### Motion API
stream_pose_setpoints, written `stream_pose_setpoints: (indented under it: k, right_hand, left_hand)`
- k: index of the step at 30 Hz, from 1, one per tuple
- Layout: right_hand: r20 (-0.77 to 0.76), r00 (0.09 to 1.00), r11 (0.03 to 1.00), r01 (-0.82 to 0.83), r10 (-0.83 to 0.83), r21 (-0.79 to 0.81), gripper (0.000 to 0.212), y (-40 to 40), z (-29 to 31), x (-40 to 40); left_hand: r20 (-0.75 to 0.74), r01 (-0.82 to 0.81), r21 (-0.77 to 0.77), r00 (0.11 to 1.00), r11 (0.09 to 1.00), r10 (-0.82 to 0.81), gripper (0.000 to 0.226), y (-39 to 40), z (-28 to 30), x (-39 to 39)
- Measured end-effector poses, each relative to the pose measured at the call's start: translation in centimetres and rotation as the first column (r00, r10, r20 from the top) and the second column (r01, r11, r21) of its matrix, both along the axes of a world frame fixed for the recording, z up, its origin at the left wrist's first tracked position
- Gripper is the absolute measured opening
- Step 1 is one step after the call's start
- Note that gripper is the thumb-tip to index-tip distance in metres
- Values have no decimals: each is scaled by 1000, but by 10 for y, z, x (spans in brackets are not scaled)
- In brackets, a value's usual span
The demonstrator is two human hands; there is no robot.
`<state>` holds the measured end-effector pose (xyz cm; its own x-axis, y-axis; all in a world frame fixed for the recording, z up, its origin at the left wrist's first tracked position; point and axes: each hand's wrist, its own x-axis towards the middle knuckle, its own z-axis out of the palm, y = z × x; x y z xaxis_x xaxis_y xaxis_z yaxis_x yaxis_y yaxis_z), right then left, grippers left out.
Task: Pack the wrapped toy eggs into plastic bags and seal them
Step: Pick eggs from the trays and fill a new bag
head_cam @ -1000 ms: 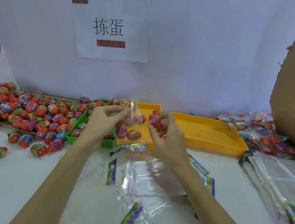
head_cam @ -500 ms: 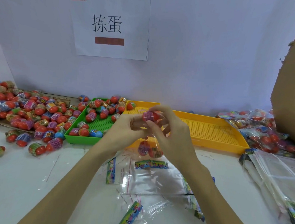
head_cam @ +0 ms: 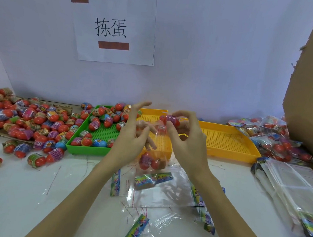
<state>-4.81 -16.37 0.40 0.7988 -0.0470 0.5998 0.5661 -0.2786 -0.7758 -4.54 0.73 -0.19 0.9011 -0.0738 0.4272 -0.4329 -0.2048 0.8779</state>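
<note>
Head view: egg [head_cam: 170, 119] held crosswise; bag [head_cam: 153, 155] hanging vertical.

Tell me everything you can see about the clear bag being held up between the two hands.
The clear plastic bag is thin, see-through and glossy, hanging upright above the white table in front of the yellow tray. The left hand has its fingers at the open top; the right hand holds a wrapped egg at the mouth. Red eggs sit in its bottom, their number hard to count. It is unsealed. More empty bags lie flat below it.
</note>
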Motion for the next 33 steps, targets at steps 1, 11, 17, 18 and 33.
stream_pose_setpoints:
  k: [1,11,17,18,33]
  right_hand:
    - [-26,1000,1000,-7,8,23,19,-1,0,1]
    - [-65,987,986,-150,146,-67,20,0,-8,0]
    - [-124,966,972,-233,228,-26,21,-4,-7,2]
    - [-131,962,970,-242,239,-14,21,-4,-6,3]
    - [-131,859,693,298,-494,-657,41,-52,-14,24]
  left_hand:
    - [22,-32,7,999,999,32,47,-1,-1,1]
    - [-176,90,-101,979,991,-107,34,-1,3,0]
    - [-141,43,-83,989,996,-54,29,-1,5,-1]
    - [-147,34,-79,988,996,-45,27,-1,6,-1]
    - [-204,-73,-45,977,996,62,30,5,9,1]
